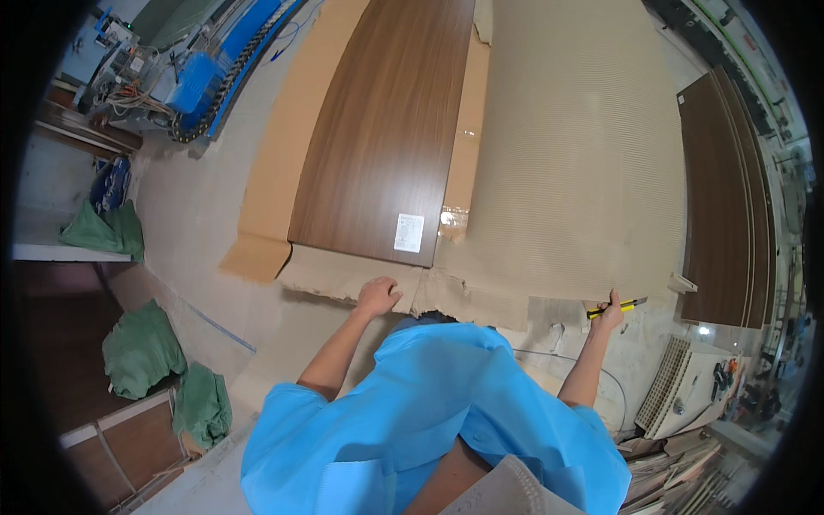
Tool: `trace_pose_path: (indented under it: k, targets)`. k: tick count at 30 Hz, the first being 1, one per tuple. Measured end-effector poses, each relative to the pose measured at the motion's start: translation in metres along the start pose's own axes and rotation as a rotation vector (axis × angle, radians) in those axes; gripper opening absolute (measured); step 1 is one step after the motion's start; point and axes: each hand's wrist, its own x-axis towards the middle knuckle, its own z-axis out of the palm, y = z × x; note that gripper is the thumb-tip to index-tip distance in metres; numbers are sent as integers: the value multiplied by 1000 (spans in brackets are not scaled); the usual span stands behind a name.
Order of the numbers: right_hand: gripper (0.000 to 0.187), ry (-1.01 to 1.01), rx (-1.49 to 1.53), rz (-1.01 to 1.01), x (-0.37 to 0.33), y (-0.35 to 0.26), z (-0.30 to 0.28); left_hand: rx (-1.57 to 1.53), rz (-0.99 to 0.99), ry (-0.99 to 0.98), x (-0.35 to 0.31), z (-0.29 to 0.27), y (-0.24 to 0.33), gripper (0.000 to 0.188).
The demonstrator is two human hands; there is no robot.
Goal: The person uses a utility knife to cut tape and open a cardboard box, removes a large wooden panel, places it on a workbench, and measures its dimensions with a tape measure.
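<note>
A dark brown wood-grain panel [386, 129] with a white label [409, 233] at its near end lies on a cardboard sheet [592, 154]. My left hand [378, 297] is at the torn near flap [322, 279] of the cardboard, just in front of the panel, its fingers curled against the flap. Off to the right, my right hand [610, 314] is closed round a yellow utility knife [631, 305], whose blade end points right, away from the panel. The knife is above the floor near the sheet's near right corner.
Brown panels [725, 197] stand at the right. Nearer are a beige crate [674, 386] with tools on its top and a pile of wood strips [678, 476]. Green sacks [144, 350] sit at the left; a blue machine with cables [202, 81] stands at the far left.
</note>
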Motion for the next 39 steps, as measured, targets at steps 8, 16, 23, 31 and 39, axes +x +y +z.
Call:
trace_pose_path:
  k: [8, 16, 23, 31, 39]
  targets:
    - [21, 13, -45, 140, 47, 41, -7, 38, 13, 86, -42, 23, -8, 49]
    - [18, 35, -96, 253, 82, 73, -21, 92, -29, 43, -31, 9, 8, 50]
    - [16, 125, -148, 326, 99, 97, -17, 111, -54, 31, -29, 15, 8, 53]
    - [17, 156, -726, -123, 98, 98, -14, -171, -142, 4, -57, 59, -18, 70]
    - [22, -521, -605, -315, -93, 100, 165, -448, -325, 388, -28, -40, -73, 43]
